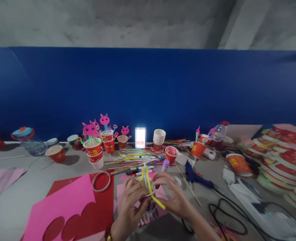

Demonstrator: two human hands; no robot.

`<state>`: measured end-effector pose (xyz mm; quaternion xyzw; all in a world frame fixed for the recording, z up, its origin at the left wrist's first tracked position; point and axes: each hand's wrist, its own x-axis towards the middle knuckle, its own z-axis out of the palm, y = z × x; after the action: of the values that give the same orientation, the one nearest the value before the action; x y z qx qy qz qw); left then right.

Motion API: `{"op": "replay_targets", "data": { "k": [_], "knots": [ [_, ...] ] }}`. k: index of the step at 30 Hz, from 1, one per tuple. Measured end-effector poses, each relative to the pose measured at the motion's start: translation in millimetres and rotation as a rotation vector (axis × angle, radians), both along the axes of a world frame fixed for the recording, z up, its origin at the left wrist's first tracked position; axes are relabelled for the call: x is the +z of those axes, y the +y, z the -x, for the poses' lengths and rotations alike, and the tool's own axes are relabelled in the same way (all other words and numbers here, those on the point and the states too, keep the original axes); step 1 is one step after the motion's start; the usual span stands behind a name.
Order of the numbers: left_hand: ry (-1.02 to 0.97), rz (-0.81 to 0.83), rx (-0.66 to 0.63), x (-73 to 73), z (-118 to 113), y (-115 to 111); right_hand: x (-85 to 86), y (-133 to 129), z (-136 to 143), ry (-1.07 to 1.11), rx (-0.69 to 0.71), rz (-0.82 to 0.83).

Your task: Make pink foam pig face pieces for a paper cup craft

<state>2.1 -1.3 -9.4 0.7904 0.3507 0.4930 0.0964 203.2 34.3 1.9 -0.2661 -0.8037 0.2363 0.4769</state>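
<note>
A small paper cup (151, 194) sits between my hands, its rim facing up. My left hand (131, 202) is closed around the cup's left side. Over the cup and its rim runs a bent yellow pipe cleaner (158, 203), one end sticking out to the lower right. At the cup's right side, my right hand (174, 195) has its fingers curled, with thumb and forefinger at the pipe cleaner and rim. A pale strip (144, 167) stands up behind the yellow one. Most of the cup's body is hidden by my fingers.
Pink paper (62, 201) with round cut-outs lies on red paper at left. A blue glue gun (199, 177) with a black cord lies right. Pipe cleaners and markers (142, 157) spread behind my hands. Decorated cups (92, 147) stand farther back; stacked red bowls (285, 160) stand far right.
</note>
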Motion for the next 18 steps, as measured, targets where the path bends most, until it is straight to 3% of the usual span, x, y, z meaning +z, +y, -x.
{"op": "replay_targets", "data": {
  "k": [7, 18],
  "knots": [
    [-0.031, 0.045, -0.045, -3.1, -7, 1, -18.5, 1, -8, 0.047, 0.087, 0.162],
    [0.023, -0.077, 0.010, 7.9, -13, -3, -6.4, -5, -8, 0.077, 0.079, 0.194]
  ]
}}
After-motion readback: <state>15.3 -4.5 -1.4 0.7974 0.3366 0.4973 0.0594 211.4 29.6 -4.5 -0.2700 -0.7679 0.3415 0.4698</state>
